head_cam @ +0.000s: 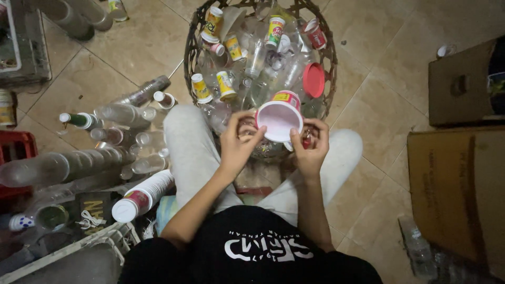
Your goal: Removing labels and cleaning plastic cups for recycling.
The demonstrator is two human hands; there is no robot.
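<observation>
Both hands point(239, 144) — white cup point(279, 120), pink-rimmed, tilted

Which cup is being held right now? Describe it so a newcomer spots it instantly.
Start at the round wicker basket full of clear bottles and small cups. At its near rim, both hands, left hand and right hand, hold a white plastic cup with its open mouth facing the camera. It is wider than the small yellow-labelled cups.
</observation>
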